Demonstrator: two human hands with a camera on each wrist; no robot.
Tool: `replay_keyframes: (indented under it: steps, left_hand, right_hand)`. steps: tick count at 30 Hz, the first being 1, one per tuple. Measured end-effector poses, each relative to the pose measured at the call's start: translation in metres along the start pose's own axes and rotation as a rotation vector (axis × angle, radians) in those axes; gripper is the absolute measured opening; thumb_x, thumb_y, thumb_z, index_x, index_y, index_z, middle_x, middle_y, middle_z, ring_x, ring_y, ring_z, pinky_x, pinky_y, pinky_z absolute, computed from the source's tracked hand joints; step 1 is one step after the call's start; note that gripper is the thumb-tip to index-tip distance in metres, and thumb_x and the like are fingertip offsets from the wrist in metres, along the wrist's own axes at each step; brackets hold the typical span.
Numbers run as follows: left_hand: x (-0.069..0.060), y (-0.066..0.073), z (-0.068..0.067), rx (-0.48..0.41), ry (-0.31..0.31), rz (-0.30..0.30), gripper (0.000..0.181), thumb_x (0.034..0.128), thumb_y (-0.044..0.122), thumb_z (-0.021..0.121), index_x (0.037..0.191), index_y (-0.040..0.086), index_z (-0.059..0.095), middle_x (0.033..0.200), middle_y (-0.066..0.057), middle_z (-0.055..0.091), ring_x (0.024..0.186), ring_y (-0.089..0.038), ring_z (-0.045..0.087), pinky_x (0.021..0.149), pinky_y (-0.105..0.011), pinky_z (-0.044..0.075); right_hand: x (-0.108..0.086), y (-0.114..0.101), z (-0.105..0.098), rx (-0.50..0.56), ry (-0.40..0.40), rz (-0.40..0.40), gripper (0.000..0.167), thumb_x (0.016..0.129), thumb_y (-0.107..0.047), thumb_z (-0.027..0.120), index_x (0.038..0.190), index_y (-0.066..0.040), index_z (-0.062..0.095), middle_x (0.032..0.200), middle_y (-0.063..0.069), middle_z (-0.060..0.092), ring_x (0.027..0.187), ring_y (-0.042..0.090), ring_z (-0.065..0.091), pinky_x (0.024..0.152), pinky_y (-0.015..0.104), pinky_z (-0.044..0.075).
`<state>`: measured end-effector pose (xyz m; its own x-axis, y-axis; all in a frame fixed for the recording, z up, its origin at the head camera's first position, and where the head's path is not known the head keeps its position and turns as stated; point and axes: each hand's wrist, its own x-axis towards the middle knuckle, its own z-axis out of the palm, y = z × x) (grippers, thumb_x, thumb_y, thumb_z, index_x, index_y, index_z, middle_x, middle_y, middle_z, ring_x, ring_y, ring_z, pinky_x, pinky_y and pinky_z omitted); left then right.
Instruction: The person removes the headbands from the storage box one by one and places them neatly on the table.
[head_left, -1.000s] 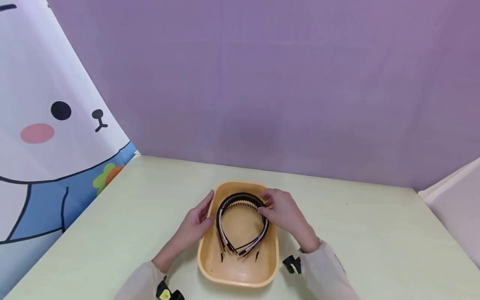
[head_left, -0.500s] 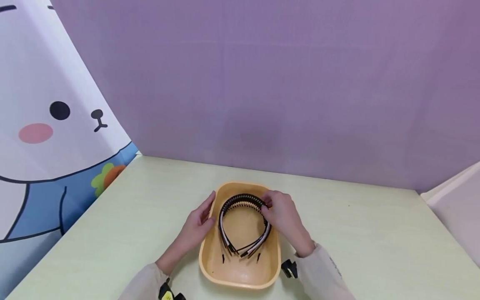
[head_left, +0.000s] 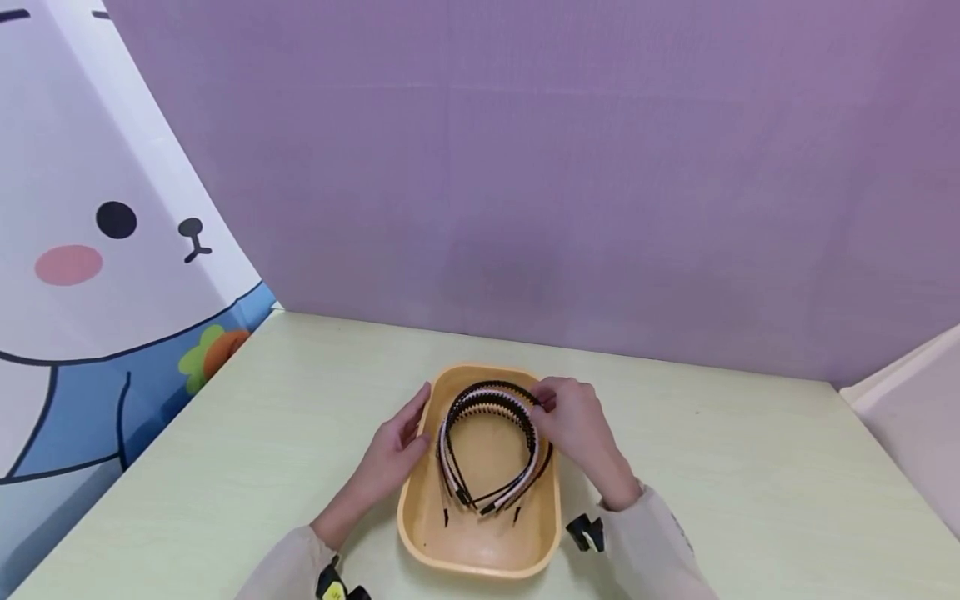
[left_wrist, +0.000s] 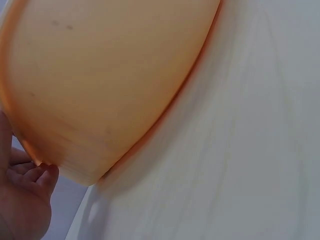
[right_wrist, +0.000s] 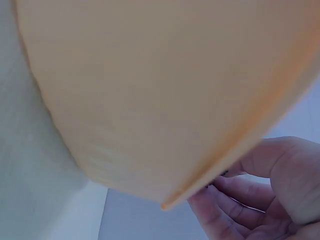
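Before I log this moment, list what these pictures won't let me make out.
Head view: how many headbands lie in the tray; they overlap.
Head view: some fingers of the right hand, hidden behind the hand itself.
Both wrist views: the tray's inside, hidden by its outer wall.
Left wrist view: part of the left hand, cut off by the left edge.
Head view: the right sleeve's marking, too small to read.
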<state>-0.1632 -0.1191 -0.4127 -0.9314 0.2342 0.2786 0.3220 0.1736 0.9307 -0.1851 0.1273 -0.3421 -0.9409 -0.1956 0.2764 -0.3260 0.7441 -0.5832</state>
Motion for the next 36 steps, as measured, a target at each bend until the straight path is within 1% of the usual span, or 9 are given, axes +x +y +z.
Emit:
replay_keyframes:
  steps: [4, 8, 17, 22, 24, 28, 33, 35, 36]
  left_hand:
    - [0.0, 0.001, 0.0, 0.004, 0.003, 0.001, 0.066, 0.0867, -0.014, 0.044, 0.148, -0.007, 0.02, 0.153, -0.025, 0.022, 0.138, -0.038, 0.029, 0.109, -0.033, 0.031]
    - [0.001, 0.003, 0.0, 0.008, 0.006, -0.001, 0.066, 0.087, -0.013, 0.044, 0.148, -0.006, 0.02, 0.154, -0.024, 0.022, 0.138, -0.037, 0.03, 0.109, -0.033, 0.032]
    - [0.002, 0.002, 0.003, 0.005, 0.002, -0.01, 0.066, 0.0875, -0.012, 0.045, 0.149, -0.005, 0.02, 0.154, -0.024, 0.022, 0.138, -0.036, 0.031, 0.108, -0.032, 0.034]
    - [0.003, 0.002, 0.006, -0.006, -0.003, -0.013, 0.066, 0.0875, -0.012, 0.045, 0.148, -0.005, 0.02, 0.154, -0.024, 0.022, 0.139, -0.035, 0.03, 0.109, -0.032, 0.033]
    - [0.004, 0.002, 0.006, -0.004, -0.005, -0.012, 0.066, 0.0877, -0.012, 0.045, 0.149, -0.005, 0.02, 0.154, -0.023, 0.022, 0.139, -0.035, 0.03, 0.109, -0.032, 0.033]
    - [0.007, 0.001, 0.007, 0.002, -0.005, -0.012, 0.065, 0.0883, -0.011, 0.044, 0.149, -0.004, 0.021, 0.154, -0.023, 0.022, 0.139, -0.034, 0.031, 0.109, -0.031, 0.034]
    - [0.007, -0.002, 0.008, 0.007, -0.003, -0.019, 0.065, 0.0887, -0.01, 0.045, 0.149, -0.004, 0.022, 0.154, -0.022, 0.023, 0.139, -0.035, 0.031, 0.109, -0.032, 0.033]
    - [0.007, -0.002, 0.008, 0.011, -0.001, -0.027, 0.063, 0.0894, -0.009, 0.045, 0.148, -0.004, 0.022, 0.154, -0.023, 0.024, 0.138, -0.035, 0.033, 0.109, -0.033, 0.034]
    - [0.007, -0.002, 0.008, 0.013, 0.001, -0.031, 0.063, 0.0896, -0.009, 0.045, 0.148, -0.004, 0.023, 0.153, -0.023, 0.025, 0.137, -0.036, 0.034, 0.109, -0.034, 0.035]
  right_hand:
    - [0.0, 0.002, -0.006, 0.001, 0.015, -0.005, 0.016, 0.078, 0.001, 0.062, 0.09, 0.0, 0.072, 0.079, 0.009, 0.071, 0.071, 0.018, 0.065, 0.06, 0.029, 0.055]
    - [0.001, 0.004, -0.007, 0.002, 0.03, -0.007, 0.016, 0.078, 0.001, 0.061, 0.09, 0.0, 0.072, 0.079, 0.009, 0.071, 0.071, 0.019, 0.066, 0.06, 0.03, 0.055]
    - [0.001, 0.004, 0.006, 0.002, 0.046, -0.002, 0.011, 0.079, -0.002, 0.067, 0.089, -0.001, 0.072, 0.078, 0.008, 0.071, 0.07, 0.018, 0.066, 0.06, 0.028, 0.057]
    - [-0.001, 0.004, 0.011, -0.069, 0.073, -0.042, 0.009, 0.079, -0.002, 0.068, 0.087, 0.001, 0.072, 0.077, 0.01, 0.071, 0.067, 0.02, 0.066, 0.058, 0.03, 0.057]
    - [-0.003, 0.004, 0.011, -0.099, 0.07, -0.058, 0.01, 0.079, -0.002, 0.069, 0.088, 0.002, 0.072, 0.077, 0.011, 0.071, 0.066, 0.019, 0.065, 0.057, 0.03, 0.057]
    - [-0.004, 0.003, 0.011, -0.131, 0.031, -0.05, 0.015, 0.078, -0.003, 0.071, 0.092, 0.002, 0.07, 0.078, 0.011, 0.069, 0.066, 0.018, 0.062, 0.055, 0.029, 0.054]
    - [-0.005, -0.002, 0.008, -0.153, -0.087, 0.014, 0.036, 0.072, -0.007, 0.078, 0.104, 0.005, 0.065, 0.089, 0.016, 0.069, 0.076, 0.023, 0.063, 0.066, 0.036, 0.058]
    - [-0.006, -0.005, 0.006, -0.16, -0.117, 0.037, 0.043, 0.071, -0.007, 0.079, 0.108, 0.006, 0.064, 0.094, 0.018, 0.068, 0.083, 0.026, 0.064, 0.071, 0.039, 0.059]
    - [-0.006, -0.005, 0.006, -0.16, -0.119, 0.042, 0.043, 0.07, -0.006, 0.079, 0.108, 0.006, 0.063, 0.095, 0.019, 0.068, 0.084, 0.028, 0.065, 0.072, 0.04, 0.059]
